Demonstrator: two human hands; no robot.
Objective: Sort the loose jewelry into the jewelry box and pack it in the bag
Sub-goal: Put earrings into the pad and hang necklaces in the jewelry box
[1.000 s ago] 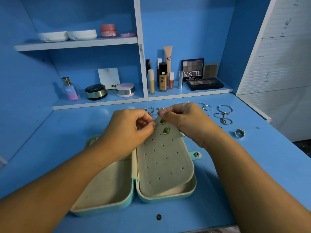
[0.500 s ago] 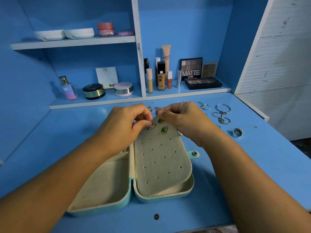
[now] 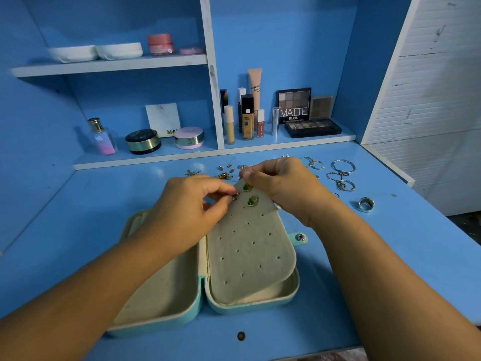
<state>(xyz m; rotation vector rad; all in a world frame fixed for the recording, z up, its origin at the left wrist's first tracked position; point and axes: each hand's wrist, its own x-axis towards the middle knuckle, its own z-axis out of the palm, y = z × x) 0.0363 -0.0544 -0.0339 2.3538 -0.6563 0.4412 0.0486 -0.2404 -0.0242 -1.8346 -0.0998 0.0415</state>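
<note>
Head view, single frame.

Grip, left hand (image 3: pixel 187 212): fingers curled, thumb and forefinger closed to a fine pinch on a small earring (image 3: pixel 235 197), held against the upper left part of the perforated panel (image 3: pixel 250 251). The other fingers are folded under the palm.

Grip, right hand (image 3: pixel 283 188): fingers curled, thumb and forefinger pinching the far edge of the same panel. The panel stands tilted, its far end raised and its near end resting in the right half of the jewelry box (image 3: pixel 250 307).

Two green earrings (image 3: pixel 252 201) already sit in the panel's upper holes, just beside the pinched earring; the lower rows of holes are unfilled.

Box: lies open and flat on the blue desk (image 3: pixel 406 256), both halves side by side. The left half is largely covered by the left forearm. The snap tab (image 3: pixel 300 237) sticks out on the right side.

Loose jewelry: studs (image 3: pixel 229 168) and small gold pieces lie just behind the hands. Bangles (image 3: pixel 343 166) and a chain (image 3: pixel 338 178) lie to the right rear. A broad silver ring (image 3: pixel 366 204) sits alone, well apart from the box.

Edges and room: the box sits near the desk's front edge. Bare desk lies left of the box and between the snap tab and the ring. Behind the jewelry runs the lip of the lower shelf (image 3: pixel 156 162), which carries cosmetics.
</note>
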